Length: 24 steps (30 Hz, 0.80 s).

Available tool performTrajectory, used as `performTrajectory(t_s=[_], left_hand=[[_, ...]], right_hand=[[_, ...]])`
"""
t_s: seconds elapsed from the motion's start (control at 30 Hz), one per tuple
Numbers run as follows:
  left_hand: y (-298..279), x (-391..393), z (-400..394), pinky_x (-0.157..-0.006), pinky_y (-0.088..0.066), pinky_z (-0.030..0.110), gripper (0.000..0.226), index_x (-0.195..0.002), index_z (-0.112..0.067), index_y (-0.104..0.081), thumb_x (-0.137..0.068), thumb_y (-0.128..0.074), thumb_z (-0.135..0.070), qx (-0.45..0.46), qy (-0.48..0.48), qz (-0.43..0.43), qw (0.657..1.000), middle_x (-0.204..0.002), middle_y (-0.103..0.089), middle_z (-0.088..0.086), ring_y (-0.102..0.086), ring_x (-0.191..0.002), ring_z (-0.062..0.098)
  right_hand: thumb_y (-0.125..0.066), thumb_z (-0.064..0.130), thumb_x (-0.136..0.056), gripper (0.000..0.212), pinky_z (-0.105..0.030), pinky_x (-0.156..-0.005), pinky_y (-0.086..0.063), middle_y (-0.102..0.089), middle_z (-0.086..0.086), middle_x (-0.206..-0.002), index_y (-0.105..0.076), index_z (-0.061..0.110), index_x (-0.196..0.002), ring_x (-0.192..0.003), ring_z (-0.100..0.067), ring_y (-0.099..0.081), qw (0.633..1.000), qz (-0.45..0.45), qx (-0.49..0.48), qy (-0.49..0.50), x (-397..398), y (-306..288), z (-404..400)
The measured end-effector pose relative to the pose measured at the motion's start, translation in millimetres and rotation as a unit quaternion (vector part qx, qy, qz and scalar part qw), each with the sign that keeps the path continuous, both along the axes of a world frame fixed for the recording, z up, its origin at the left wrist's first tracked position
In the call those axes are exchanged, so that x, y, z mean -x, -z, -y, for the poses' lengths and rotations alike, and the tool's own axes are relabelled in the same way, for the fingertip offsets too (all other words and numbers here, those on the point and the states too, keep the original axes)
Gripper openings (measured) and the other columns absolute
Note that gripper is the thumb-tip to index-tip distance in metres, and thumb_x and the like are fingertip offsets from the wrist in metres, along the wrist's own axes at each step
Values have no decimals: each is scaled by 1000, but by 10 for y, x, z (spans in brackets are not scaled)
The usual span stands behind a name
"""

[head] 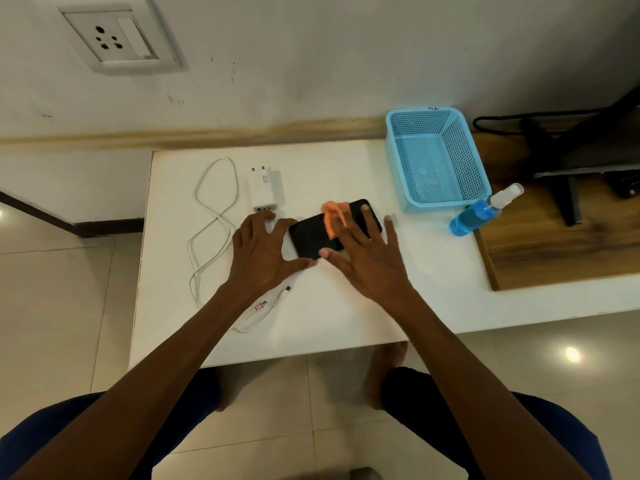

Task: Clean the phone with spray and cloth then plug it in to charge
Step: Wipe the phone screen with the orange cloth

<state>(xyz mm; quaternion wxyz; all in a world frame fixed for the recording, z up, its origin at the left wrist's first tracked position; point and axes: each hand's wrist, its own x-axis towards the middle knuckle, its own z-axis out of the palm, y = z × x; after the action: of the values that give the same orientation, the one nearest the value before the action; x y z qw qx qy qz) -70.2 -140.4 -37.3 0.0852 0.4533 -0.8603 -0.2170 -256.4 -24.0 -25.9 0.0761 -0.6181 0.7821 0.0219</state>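
A black phone (311,235) lies flat on the white table (346,306). My left hand (263,251) rests at the phone's left end with spread fingers, thumb along its near edge. My right hand (367,258) lies over the phone with fingers straight and splayed, pressing an orange cloth (330,216) onto the screen. A white charger adapter (265,190) sits just behind my left hand, and its white cable (214,223) loops to the left and runs under my left wrist. The blue spray bottle (481,211) lies on its side at the right.
An empty light blue mesh basket (440,157) stands at the back right of the table. A wall socket (110,36) is high on the wall at the upper left. A wooden desk (554,244) with a black stand adjoins on the right.
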Motion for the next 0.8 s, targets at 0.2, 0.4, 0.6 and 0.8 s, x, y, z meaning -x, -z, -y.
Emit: performTrajectory(t_s=[0.2, 0.4, 0.6, 0.8], left_hand=[[-6, 17, -11, -113, -24, 44, 85, -134, -30, -54, -64, -76, -71, 4, -11, 5, 1000, -145, -40, 6, -32, -138, 27], [-30, -3, -68, -113, -25, 47, 82, -134, -28, -56, -65, -75, -70, 31, -13, 2, 999, -142, -42, 8, -34, -137, 29], [-27, 17, -143, -115, -23, 48, 81, -137, -23, -53, -72, -70, -69, 60, -2, 22, 998, -145, -41, 10, -33, -138, 30], [-40, 75, -316, -112, -24, 51, 82, -129, -19, -56, -72, -60, -78, 99, -14, 52, 994, -142, -45, 9, -38, -134, 30]], right_hand=[[-2, 71, -92, 79, -53, -123, -8, -9, 5, -167, -9, 30, -158, -154, -27, -4, 997, 11, 3, 77, 227, -71, -67], [-3, 71, -93, 75, -50, -123, -7, -3, 7, -167, -2, 33, -158, -154, -24, -1, 998, 8, -8, 57, 214, -64, -227], [-8, 72, -94, 73, -49, -124, -6, -3, 8, -167, 2, 36, -157, -154, -19, 3, 996, 76, 1, 36, 267, -65, -412], [-12, 72, -95, 73, -49, -121, -13, -13, 6, -165, -8, 35, -157, -153, -22, -10, 988, 143, 46, 48, 384, -153, -454]])
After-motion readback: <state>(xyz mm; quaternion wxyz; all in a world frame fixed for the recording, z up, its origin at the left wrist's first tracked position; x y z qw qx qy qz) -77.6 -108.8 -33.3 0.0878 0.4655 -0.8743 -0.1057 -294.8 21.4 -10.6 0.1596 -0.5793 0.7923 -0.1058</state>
